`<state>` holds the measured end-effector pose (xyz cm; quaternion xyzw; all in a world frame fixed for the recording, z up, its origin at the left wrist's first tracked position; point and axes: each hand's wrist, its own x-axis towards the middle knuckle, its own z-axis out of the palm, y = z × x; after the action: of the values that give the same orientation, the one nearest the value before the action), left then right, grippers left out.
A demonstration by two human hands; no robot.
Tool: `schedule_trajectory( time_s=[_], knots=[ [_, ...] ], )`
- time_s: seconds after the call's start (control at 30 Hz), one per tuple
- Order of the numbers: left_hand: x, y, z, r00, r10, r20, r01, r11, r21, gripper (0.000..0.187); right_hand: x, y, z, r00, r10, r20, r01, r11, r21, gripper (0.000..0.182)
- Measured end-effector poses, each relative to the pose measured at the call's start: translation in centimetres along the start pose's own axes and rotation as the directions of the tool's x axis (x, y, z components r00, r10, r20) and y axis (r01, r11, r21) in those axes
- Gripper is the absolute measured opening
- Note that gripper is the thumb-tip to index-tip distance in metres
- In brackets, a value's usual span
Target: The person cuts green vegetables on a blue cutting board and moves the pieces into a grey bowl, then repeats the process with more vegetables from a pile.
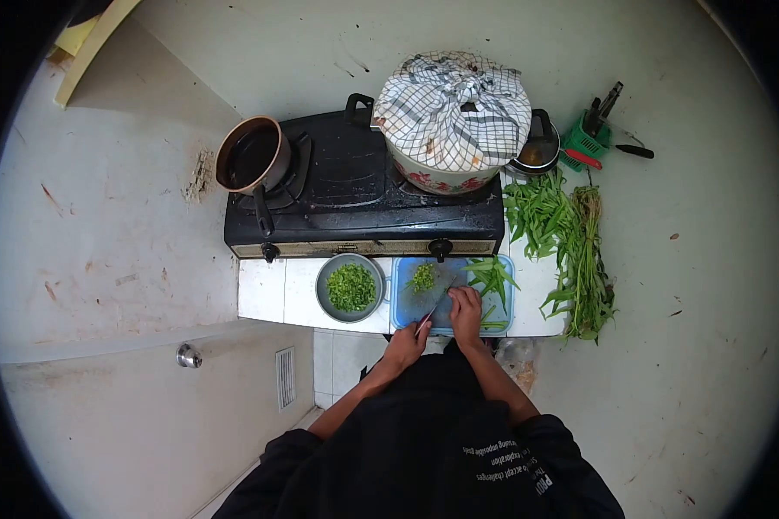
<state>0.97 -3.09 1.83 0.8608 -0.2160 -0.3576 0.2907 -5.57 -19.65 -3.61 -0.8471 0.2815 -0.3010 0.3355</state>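
My left hand (402, 348) is closed round the handle of a knife (426, 320), whose blade slants up and to the right over a blue cutting board (401, 298). My right hand (466, 313) is closed with bent fingers on leafy green stems (492, 324) at the board's right side; the fingers partly hide them. Long green leaves (491, 277) spread above that hand. A small heap of chopped greens (421, 278) lies on the board, left of the blade. Just left of the board, a grey bowl (323, 303) holds more finely chopped greens (350, 287).
Behind the board stands a black gas stove (346, 223) with a brown saucepan (274, 169) and a big cloth-covered pot (437, 180). Whole leafy greens (580, 259) lie on the white tiled counter (262, 290) at right. A green basket (587, 143) with knives is beyond them.
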Motion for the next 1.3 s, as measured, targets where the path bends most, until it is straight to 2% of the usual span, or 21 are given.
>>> schedule_trajectory(
  time_s=[0.13,0.3,0.4,0.5,0.7,0.9,1.2,1.3],
  knots=[
    [0.8,-0.3,1.5,1.000,0.000,-0.031,0.000,1.000,0.006,0.053,-0.3,0.2,-0.2,1.000,0.011,0.002,-0.011,1.000,-0.013,0.014],
    [-0.2,-0.3,0.4,0.998,-0.062,-0.023,0.064,0.994,0.085,0.051,-0.1,-0.2,0.0,1.000,-0.001,-0.021,0.000,0.999,-0.041,0.015],
    [0.1,-0.6,0.1,0.992,-0.097,-0.083,0.101,0.994,0.045,0.052,0.0,-0.3,-0.3,1.000,0.009,0.014,-0.009,1.000,-0.018,0.017],
    [0.7,-0.7,0.3,0.991,-0.057,-0.117,0.055,0.998,-0.023,0.053,-0.5,-0.4,-0.8,0.999,-0.015,0.048,0.018,0.998,-0.067,0.020],
    [-0.2,-0.5,-0.7,0.998,-0.032,-0.060,0.026,0.996,-0.091,0.053,-0.4,-0.4,-0.5,0.999,0.004,0.032,-0.003,0.999,-0.036,0.020],
    [0.0,-0.4,-0.3,1.000,-0.014,0.019,0.015,0.999,-0.048,0.054,-0.2,-0.6,-0.4,1.000,-0.011,0.010,0.011,1.000,-0.029,0.014],
    [0.1,-1.4,1.0,1.000,-0.014,0.026,0.016,0.997,-0.079,0.056,-0.4,-0.3,-0.1,1.000,-0.003,0.023,0.004,0.999,-0.052,0.014],
    [0.5,-0.7,1.2,1.000,0.013,-0.014,-0.013,0.998,-0.056,0.056,-0.3,-0.3,-0.1,1.000,-0.004,0.017,0.005,0.999,-0.039,0.014]
  ],
)
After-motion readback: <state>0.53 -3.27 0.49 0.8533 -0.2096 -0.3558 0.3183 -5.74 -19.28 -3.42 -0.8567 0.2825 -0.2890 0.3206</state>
